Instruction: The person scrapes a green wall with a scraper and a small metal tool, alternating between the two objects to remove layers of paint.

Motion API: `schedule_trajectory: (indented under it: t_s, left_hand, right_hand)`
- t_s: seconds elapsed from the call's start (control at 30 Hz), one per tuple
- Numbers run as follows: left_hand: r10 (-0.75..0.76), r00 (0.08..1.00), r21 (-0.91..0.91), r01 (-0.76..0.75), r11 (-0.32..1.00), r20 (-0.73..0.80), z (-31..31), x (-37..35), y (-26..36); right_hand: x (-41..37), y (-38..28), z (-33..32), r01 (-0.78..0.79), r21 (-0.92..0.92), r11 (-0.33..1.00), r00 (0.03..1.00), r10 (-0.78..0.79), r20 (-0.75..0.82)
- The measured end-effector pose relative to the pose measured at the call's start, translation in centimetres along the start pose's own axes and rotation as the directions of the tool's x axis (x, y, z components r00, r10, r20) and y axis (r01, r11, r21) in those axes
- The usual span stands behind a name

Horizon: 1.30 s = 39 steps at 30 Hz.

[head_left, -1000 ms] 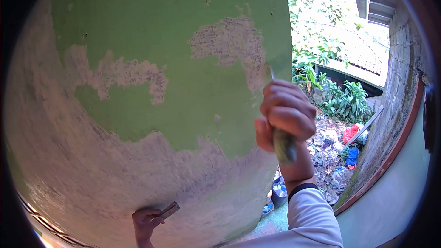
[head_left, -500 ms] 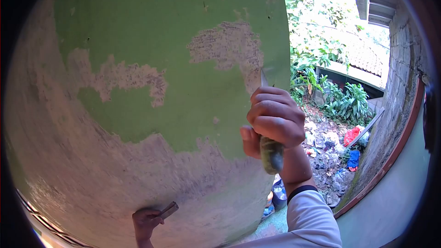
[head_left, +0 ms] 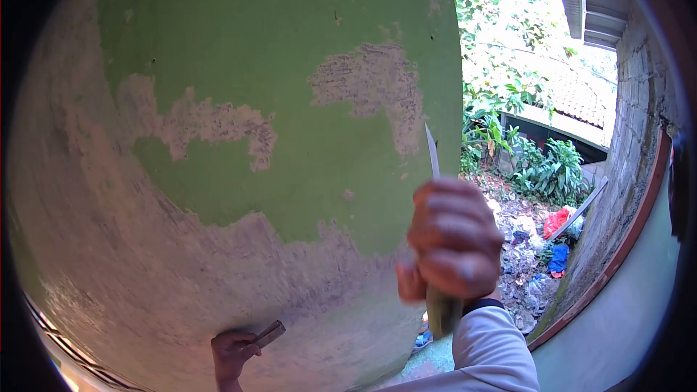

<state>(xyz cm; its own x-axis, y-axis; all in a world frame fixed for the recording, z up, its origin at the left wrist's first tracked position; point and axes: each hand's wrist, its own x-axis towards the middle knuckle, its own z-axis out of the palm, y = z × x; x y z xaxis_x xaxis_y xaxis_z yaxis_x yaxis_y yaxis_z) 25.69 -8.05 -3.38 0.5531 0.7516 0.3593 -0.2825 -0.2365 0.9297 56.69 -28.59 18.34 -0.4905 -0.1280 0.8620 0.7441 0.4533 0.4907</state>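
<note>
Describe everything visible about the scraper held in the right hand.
The thin grey metal-bladed scraper stands nearly upright, tip up. Its narrow, pale blade seems to lie against the right edge of the green painted wall, just below a bare patch. Its thick handle, smeared greenish and blurred by motion, sticks out below the right hand, which is closed around it.

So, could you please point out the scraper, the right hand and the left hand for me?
scraper (head_left: pixel 433 152): head view, on the thin blade above the fist.
right hand (head_left: pixel 451 243): head view, on the knuckles of the closed fist.
left hand (head_left: pixel 231 354): head view, on its middle; it holds a small block (head_left: pixel 269 332).
</note>
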Motion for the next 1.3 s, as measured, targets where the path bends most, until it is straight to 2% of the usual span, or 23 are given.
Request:
schedule_trajectory:
  t_s: [0.03,0.13,0.17,0.27,0.4,0.43,0.47,0.53,0.57,0.63,0.8,0.87,1.0,1.07,1.13,1.2,1.3]
  left_hand:
    - [-0.004,1.0,0.002,0.004,1.0,-0.001,0.0,-0.1,0.0]
    - [-0.006,1.0,0.012,0.006,1.0,0.006,-0.1,0.2,0.0]
    - [-0.007,1.0,0.02,0.007,1.0,0.003,-0.2,0.1,-0.1]
    - [-0.006,1.0,0.019,0.006,1.0,-0.008,-0.2,0.0,-0.3]
    - [-0.008,1.0,-0.003,0.008,1.0,0.006,-0.2,0.1,-0.2]
    - [0.002,1.0,-0.004,-0.002,1.0,0.005,-0.1,0.2,-0.2]
    - [-0.007,1.0,0.01,0.007,1.0,-0.006,-0.1,0.0,-0.2]
    - [-0.009,1.0,0.023,0.01,1.0,-0.02,0.0,0.1,-0.2]
    - [-0.009,1.0,0.024,0.01,1.0,-0.014,-0.1,0.2,-0.3]
    - [-0.018,1.0,0.031,0.018,0.999,-0.001,-0.2,-0.1,-0.2]
    - [0.005,1.0,0.033,-0.005,0.999,-0.001,-0.2,0.0,-0.4]
    - [-0.003,1.0,0.029,0.003,1.0,-0.002,-0.1,0.1,-0.3]
    - [0.0,1.0,0.04,0.0,0.999,0.0,-0.3,0.0,-0.4]
    - [0.004,1.0,0.029,-0.004,1.0,-0.001,-0.2,0.0,-0.3]
    - [-0.001,1.0,0.022,0.001,1.0,-0.002,-0.1,-0.1,-0.3]
    - [-0.011,1.0,0.03,0.011,0.999,0.002,-0.1,0.0,-0.1]
    - [0.021,0.999,0.069,-0.019,0.997,-0.031,0.1,0.0,-0.4]
  right_hand:
    - [-0.1,1.8,0.8,-0.004,-0.057,0.998,0.995,-0.002,-0.1]
    - [-0.6,4.8,1.1,-0.024,-0.158,0.987,0.994,0.007,-0.106]
    - [-0.6,4.1,0.7,-0.012,-0.065,0.998,0.99,0.003,-0.143]
    - [0.0,0.5,-0.4,0.036,0.045,0.998,0.998,-0.033,-0.056]
    - [-0.3,3.1,0.7,-0.014,-0.08,0.997,0.998,0.009,-0.068]
    - [-0.1,3.3,1.0,0.108,-0.011,0.994,0.984,-0.108,-0.141]
    - [0.0,2.4,0.3,0.129,0.013,0.992,0.989,-0.128,-0.08]
    - [0.5,0.4,0.1,0.154,0.074,0.985,0.984,-0.146,-0.104]
    - [0.4,1.6,0.3,0.152,0.075,0.986,0.984,-0.143,-0.106]
    - [-0.1,4.9,1.0,0.077,-0.056,0.995,0.986,-0.085,-0.142]
    - [0.5,0.8,-0.2,0.14,0.05,0.989,0.987,-0.136,-0.082]
    - [0.4,2.3,0.4,0.113,-0.032,0.993,0.979,-0.116,-0.169]
    - [0.1,3.3,0.6,0.041,-0.073,0.996,0.983,-0.054,-0.175]
    - [0.4,1.0,-0.1,0.125,0.037,0.991,0.988,-0.121,-0.098]
    - [0.0,2.2,-0.2,0.136,0.04,0.99,0.987,-0.132,-0.096]
    - [-0.9,5.3,0.3,0.055,-0.111,0.992,0.992,-0.067,-0.105]
    - [-0.1,1.9,-0.3,0.085,-0.01,0.996,0.995,-0.086,-0.058]
